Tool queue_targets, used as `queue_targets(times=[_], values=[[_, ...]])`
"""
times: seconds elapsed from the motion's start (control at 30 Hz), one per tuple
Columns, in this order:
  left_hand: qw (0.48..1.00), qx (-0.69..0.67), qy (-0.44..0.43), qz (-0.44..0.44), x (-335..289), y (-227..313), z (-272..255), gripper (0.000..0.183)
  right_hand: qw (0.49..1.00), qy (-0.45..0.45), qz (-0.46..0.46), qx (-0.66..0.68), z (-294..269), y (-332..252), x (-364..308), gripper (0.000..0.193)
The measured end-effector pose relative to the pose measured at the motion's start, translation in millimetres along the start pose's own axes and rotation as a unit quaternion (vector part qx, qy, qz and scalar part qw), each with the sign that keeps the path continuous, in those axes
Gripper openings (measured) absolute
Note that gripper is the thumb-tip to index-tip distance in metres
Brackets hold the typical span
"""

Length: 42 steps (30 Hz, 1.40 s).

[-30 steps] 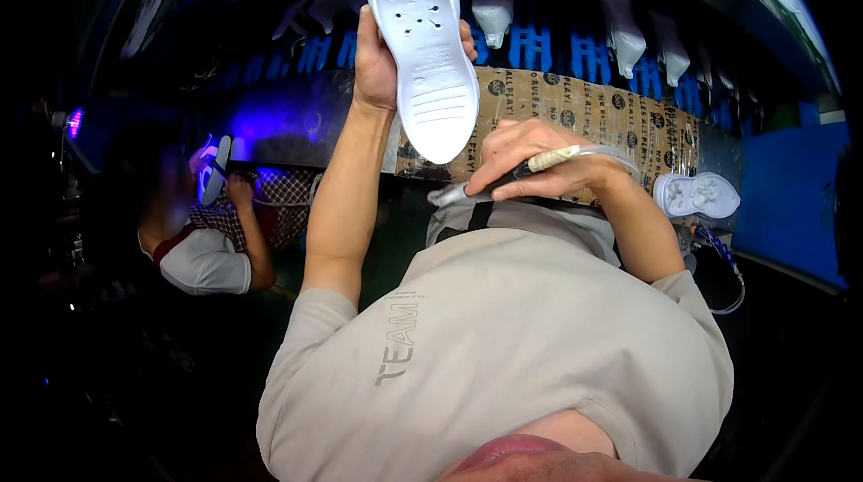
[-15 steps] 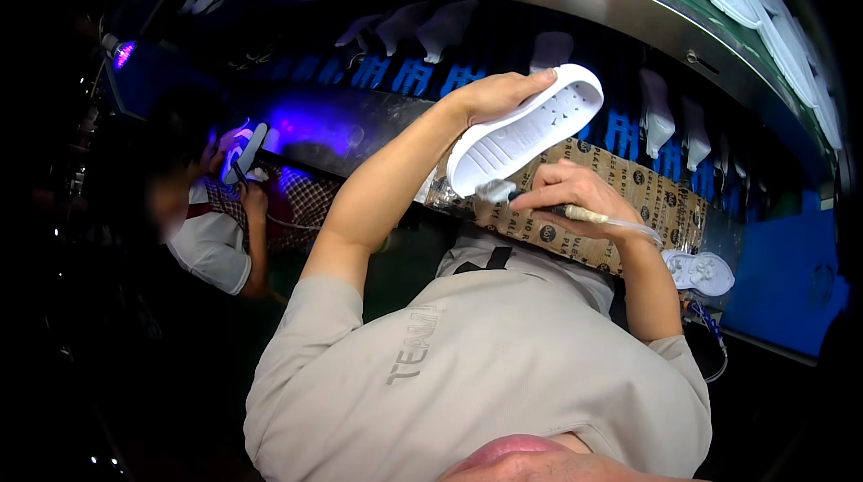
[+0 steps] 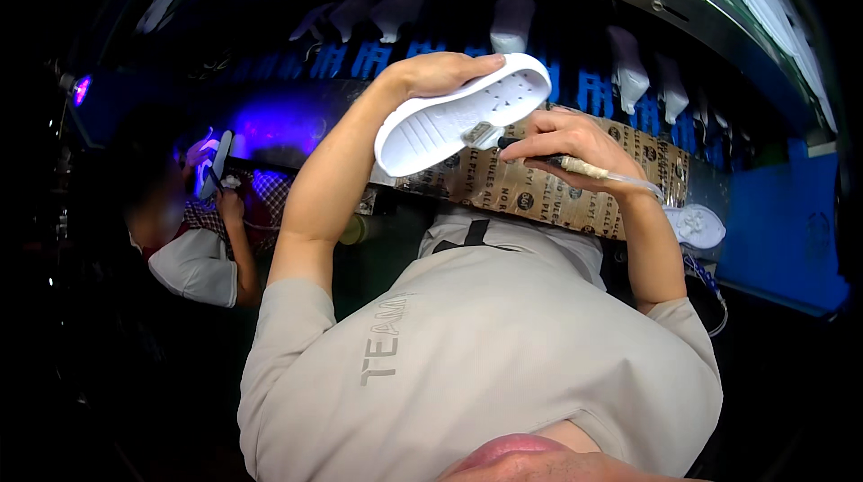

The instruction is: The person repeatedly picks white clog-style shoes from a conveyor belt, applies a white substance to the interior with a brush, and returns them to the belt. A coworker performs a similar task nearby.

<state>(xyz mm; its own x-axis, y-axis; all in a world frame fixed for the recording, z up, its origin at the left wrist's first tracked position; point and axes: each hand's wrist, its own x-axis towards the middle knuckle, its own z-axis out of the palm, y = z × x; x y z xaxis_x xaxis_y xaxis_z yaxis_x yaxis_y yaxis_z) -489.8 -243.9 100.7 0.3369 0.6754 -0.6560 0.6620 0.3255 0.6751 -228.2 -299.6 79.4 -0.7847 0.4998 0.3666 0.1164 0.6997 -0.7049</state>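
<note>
A white shoe sole (image 3: 422, 142) with raised side walls, ribs at one end and small holes at the other is tilted above the bench. My left hand (image 3: 447, 74) is closed on its far edge, thumb along the rim near the holed end. My right hand (image 3: 580, 147) is closed around a brush (image 3: 566, 164) with a dark and pale handle and a clear tube running from its back end. The brush's bristles (image 3: 484, 135) lie at the sole's near inner wall, about midway along.
Brown printed paper (image 3: 512, 185) covers the bench edge. A white sole (image 3: 697, 226) rests at its right, beside a blue panel (image 3: 778, 226). Beyond are blue racks (image 3: 373, 59) and pale shoe-shaped pieces (image 3: 629, 68). White soles (image 3: 755, 5) line the upper shelf. At left, a co-worker (image 3: 198, 257) holds a shoe.
The brush has gone from the sole's near end to its inner wall farther along. The sole has shifted left in the picture, as has most of the background.
</note>
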Motion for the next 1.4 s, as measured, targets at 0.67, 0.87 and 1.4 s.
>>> queue_targets(times=[0.67, 0.87, 1.4], values=[[0.996, -0.011, 0.076, -0.041, 7.5, -49.4, -19.4, 0.071, 0.998, 0.017, 0.035, 0.054, -10.1, 23.1, -0.6, 0.030], [0.920, -0.382, 0.077, 0.045, 22.3, -60.6, 20.1, 0.055, 0.963, 0.221, 0.146, 0.048, 47.3, 23.8, 9.0, 0.026], [0.809, -0.577, -0.031, 0.106, 31.5, -95.0, 76.4, 0.058, 0.934, 0.074, 0.251, 0.241, 90.1, 15.0, -2.9, 0.027]])
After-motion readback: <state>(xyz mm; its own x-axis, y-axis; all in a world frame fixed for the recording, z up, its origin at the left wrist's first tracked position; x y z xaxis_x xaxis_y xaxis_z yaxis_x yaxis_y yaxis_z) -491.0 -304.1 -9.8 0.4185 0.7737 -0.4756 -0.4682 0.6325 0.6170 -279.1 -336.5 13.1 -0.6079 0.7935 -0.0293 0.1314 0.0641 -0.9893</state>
